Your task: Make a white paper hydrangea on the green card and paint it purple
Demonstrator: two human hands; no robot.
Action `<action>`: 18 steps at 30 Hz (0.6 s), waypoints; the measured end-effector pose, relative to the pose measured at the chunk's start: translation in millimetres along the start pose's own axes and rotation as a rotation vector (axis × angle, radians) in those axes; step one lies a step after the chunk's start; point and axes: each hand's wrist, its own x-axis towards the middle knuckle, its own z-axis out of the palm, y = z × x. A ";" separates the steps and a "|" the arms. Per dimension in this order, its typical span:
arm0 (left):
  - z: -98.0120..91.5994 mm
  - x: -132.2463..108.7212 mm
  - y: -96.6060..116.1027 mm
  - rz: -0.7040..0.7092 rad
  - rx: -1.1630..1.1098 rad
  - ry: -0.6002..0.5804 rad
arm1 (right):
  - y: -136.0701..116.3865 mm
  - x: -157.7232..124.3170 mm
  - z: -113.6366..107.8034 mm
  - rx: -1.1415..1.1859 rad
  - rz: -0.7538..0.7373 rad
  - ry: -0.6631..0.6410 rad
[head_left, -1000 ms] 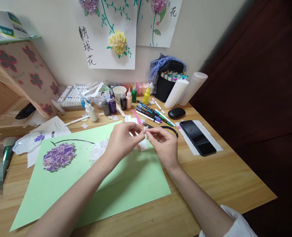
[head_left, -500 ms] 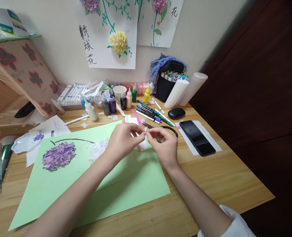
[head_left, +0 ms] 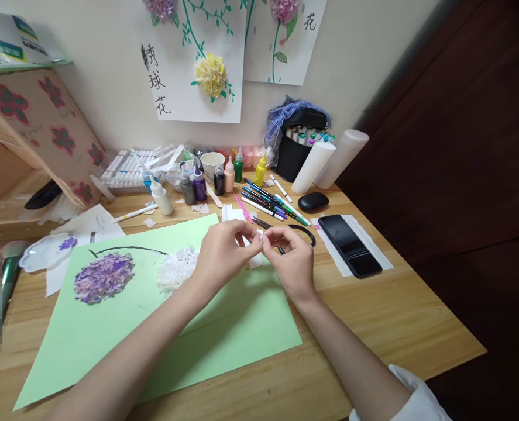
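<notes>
My left hand (head_left: 225,248) and my right hand (head_left: 291,257) meet fingertip to fingertip above the right part of a green sheet of paper (head_left: 224,345). Between their pinched fingers is a small white piece of paper (head_left: 260,234), mostly hidden. On the green sheet lie a purple crinkled-paper flower (head_left: 105,278) and a white one (head_left: 175,270), partly covered by my left forearm. A drawn dark line (head_left: 127,248) runs above them. Beneath my hands are white paper strips (head_left: 255,259) and black-handled scissors (head_left: 305,229), partly hidden.
Paint bottles (head_left: 200,186), a paper cup (head_left: 212,166) and several markers (head_left: 263,200) stand or lie at the back. To the right are a black phone (head_left: 350,245) on white paper and a black mouse-shaped object (head_left: 313,202). A paint palette (head_left: 44,252) and brush (head_left: 5,280) lie left.
The white paper piece showed as a small point above my fingertips; now it looks lower and more crumpled between them. My fingertips have drawn slightly closer. Other things stay put.
</notes>
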 end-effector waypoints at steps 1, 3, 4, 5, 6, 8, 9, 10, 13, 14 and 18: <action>-0.3 0.4 -0.2 -0.001 -0.017 -0.007 | 0.1 0.3 -0.1 0.001 0.005 0.006; -1.0 1.2 -0.7 -0.002 -0.056 -0.022 | 0.1 0.7 -0.6 -0.007 0.006 0.020; -1.3 1.5 -0.9 -0.005 -0.074 -0.029 | 0.1 0.9 -0.8 -0.012 0.001 0.023; -1.5 1.7 -1.1 -0.009 -0.088 -0.034 | 0.1 0.9 -1.1 -0.016 -0.007 0.023; -1.8 1.8 -1.2 -0.013 -0.097 -0.039 | 0.0 0.7 -1.4 -0.019 -0.016 0.020; -2.3 1.6 -0.8 -0.020 -0.102 -0.045 | -0.3 0.1 -1.8 -0.028 -0.033 0.009; -2.6 1.4 -0.4 -0.021 -0.100 -0.046 | -0.5 -0.3 -1.8 -0.030 -0.037 0.004; -2.9 1.3 0.2 -0.020 -0.095 -0.042 | -0.7 -0.6 -1.7 -0.026 -0.035 0.000; -4.2 1.1 2.0 -0.016 -0.074 -0.024 | -1.0 -0.8 -0.6 0.034 0.006 -0.018; -4.6 1.2 2.5 -0.017 -0.070 -0.017 | -1.0 -0.5 -0.1 0.060 0.023 -0.023; -5.8 1.4 2.8 -0.018 -0.081 -0.007 | -0.1 1.2 0.3 0.103 0.050 -0.014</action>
